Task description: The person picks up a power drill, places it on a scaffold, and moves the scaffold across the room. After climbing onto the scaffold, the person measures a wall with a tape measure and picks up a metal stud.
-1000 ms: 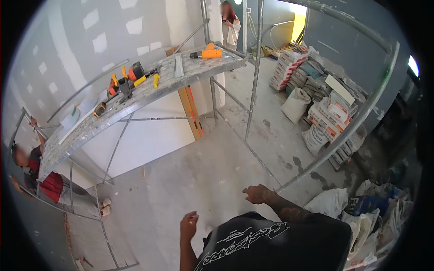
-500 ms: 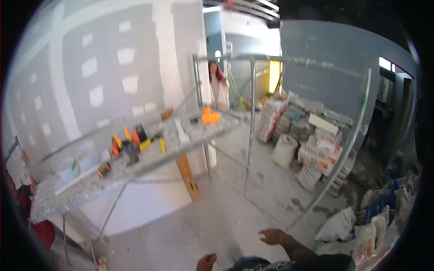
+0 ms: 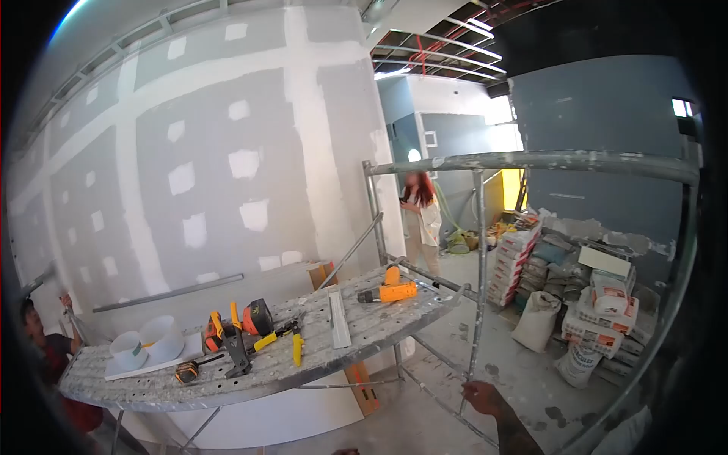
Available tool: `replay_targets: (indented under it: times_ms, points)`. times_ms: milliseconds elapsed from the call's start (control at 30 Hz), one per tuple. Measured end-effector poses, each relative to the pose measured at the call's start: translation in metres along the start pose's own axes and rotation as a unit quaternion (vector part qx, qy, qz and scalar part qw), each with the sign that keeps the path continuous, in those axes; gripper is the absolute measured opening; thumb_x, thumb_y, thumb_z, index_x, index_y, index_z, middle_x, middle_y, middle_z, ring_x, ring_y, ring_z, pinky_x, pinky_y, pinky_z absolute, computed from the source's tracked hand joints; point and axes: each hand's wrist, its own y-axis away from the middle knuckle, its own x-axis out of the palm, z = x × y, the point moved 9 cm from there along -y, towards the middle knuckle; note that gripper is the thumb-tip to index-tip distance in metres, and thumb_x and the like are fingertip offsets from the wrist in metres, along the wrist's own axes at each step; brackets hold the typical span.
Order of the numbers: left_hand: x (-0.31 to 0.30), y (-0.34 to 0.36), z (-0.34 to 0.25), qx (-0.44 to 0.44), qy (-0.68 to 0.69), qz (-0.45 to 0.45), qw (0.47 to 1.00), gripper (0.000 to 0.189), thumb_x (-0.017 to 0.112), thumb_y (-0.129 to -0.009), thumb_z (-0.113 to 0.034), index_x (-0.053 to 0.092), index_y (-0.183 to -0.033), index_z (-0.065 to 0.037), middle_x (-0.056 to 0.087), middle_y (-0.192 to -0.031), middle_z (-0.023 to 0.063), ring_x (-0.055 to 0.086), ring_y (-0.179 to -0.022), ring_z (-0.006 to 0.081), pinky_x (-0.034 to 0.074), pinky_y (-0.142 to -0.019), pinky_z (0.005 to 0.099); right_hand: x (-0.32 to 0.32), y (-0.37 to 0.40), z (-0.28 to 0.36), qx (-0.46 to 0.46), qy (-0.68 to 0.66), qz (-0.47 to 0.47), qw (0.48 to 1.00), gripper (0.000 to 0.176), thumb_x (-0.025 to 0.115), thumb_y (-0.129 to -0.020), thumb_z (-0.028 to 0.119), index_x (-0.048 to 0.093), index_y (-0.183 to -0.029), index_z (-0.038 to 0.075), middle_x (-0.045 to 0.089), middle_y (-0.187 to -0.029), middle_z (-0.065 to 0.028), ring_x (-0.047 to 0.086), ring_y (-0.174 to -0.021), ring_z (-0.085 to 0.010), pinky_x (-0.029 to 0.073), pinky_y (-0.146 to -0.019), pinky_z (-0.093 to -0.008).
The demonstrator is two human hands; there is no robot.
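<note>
My right hand (image 3: 483,397) is low in the head view, right of centre. Its fingers are loosely bent and nothing shows in them; the fingertips overlap the lower part of a metal scaffold post (image 3: 477,326). Only the top of my left hand (image 3: 346,452) shows at the bottom edge, its fingers hidden. Ahead stands a scaffold platform (image 3: 265,362). On it lie an orange drill (image 3: 388,292), a metal channel piece (image 3: 339,318), a tape measure (image 3: 186,371), a black clamp-like tool (image 3: 237,353) with orange handles, and white tubs (image 3: 161,339).
A scaffold top rail (image 3: 561,161) crosses at the right. Stacked bags (image 3: 599,322) lie beyond it. One person (image 3: 422,216) stands by the wall's end; another person (image 3: 57,364) is at the far left. A patched drywall (image 3: 220,167) rises behind the platform.
The view has tilted up and come closer to the scaffold. My right hand has moved to overlap the post; my left hand has dropped almost out of view.
</note>
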Motion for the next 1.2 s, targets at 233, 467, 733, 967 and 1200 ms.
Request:
replay_targets:
  times_ms: [233, 467, 733, 967, 1200]
  points:
    - [-0.021, -0.087, -0.043, 0.043, 0.07, -0.069, 0.994, 0.036, 0.055, -0.094, -0.025, 0.061, -0.115, 0.003, 0.066, -0.106, 0.0155, 0.065, -0.093, 0.024, 0.051, -0.085, 0.0347, -0.03, -0.128, 0.029, -0.049, 0.063, -0.038, 0.996, 0.036, 0.062, -0.085, 0.028, 0.064, -0.113, 0.006, 0.064, -0.112, -0.0159, 0.063, -0.1, -0.0283, 0.049, -0.088, -0.0379]
    - [-0.049, -0.103, -0.045, 0.051, 0.028, -0.014, 0.998, 0.038, 0.058, -0.092, -0.027, 0.059, -0.12, 0.0, 0.064, -0.112, 0.0168, 0.061, -0.103, 0.0263, 0.048, -0.092, 0.0386, 0.032, -0.143, 0.026, -0.072, 0.034, -0.002, 0.997, 0.034, 0.062, -0.086, 0.031, 0.065, -0.109, 0.006, 0.068, -0.1, -0.0143, 0.066, -0.091, -0.0269, 0.051, -0.082, -0.0346]
    - [-0.05, -0.089, -0.085, 0.045, -0.059, 0.248, 0.966, 0.048, 0.054, -0.096, -0.028, 0.044, -0.137, -0.006, 0.052, -0.131, 0.0146, 0.051, -0.119, 0.022, 0.039, -0.102, 0.0363, 0.132, -0.137, 0.041, -0.075, 0.007, 0.191, 0.979, 0.034, 0.06, -0.089, 0.026, 0.062, -0.115, 0.005, 0.068, -0.098, -0.012, 0.063, -0.095, -0.0225, 0.049, -0.082, -0.0358]
    - [-0.06, 0.006, -0.337, 0.449, -0.189, 0.326, 0.81, 0.066, 0.065, -0.089, -0.023, 0.034, -0.143, -0.001, 0.059, -0.12, 0.0204, 0.059, -0.106, 0.0271, 0.047, -0.089, 0.0388, 0.137, -0.16, 0.131, -0.149, 0.025, 0.194, 0.969, 0.033, 0.057, -0.089, 0.023, 0.061, -0.119, 0.009, 0.068, -0.099, -0.0144, 0.064, -0.091, -0.0263, 0.05, -0.081, -0.0368]
    - [-0.015, -0.001, -0.448, 0.417, -0.004, 0.371, 0.83, 0.1, 0.067, -0.086, -0.015, -0.011, -0.149, -0.004, 0.062, -0.109, 0.0171, 0.065, -0.08, 0.0236, 0.051, -0.072, 0.0349, 0.156, -0.155, 0.123, -0.118, 0.007, 0.253, 0.96, 0.04, 0.058, -0.09, 0.028, 0.056, -0.126, 0.009, 0.066, -0.103, -0.0142, 0.063, -0.093, -0.0252, 0.049, -0.084, -0.0346]
